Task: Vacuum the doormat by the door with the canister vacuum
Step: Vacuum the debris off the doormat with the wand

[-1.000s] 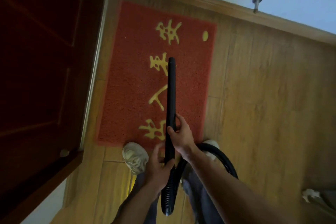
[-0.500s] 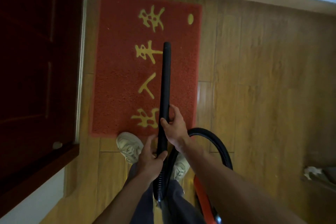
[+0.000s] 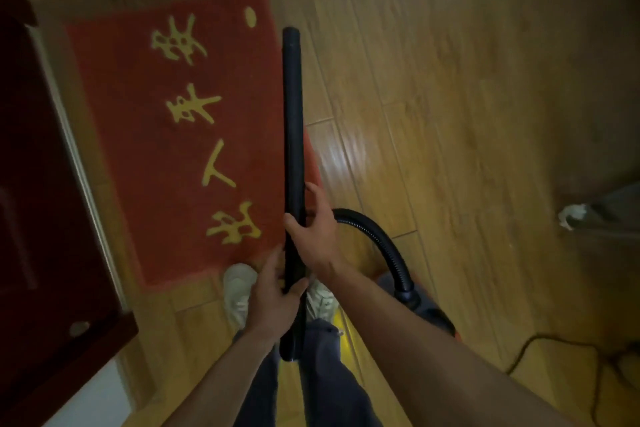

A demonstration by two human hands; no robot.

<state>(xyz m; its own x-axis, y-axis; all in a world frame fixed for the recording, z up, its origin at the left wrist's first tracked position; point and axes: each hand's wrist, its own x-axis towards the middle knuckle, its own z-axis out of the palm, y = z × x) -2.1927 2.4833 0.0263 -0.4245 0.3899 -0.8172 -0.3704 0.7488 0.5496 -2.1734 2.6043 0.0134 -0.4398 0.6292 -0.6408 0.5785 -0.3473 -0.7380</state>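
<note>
At the doormat's [image 3: 166, 135] right edge, wand [image 3: 292, 121] shifted off centre

**Dim, soft, wide-angle view**

The light is low and warm. A pale glare streaks the wooden floor [image 3: 349, 152] near the middle. Corners fall into shadow, edges bend and smear, and the doormat [image 3: 166, 149] lettering looks soft.

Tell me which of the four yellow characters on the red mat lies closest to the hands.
The bottom character, nearest the shoes. It sits just left of the right hand gripping the black vacuum tube; the other three lie farther up the doormat.
</note>
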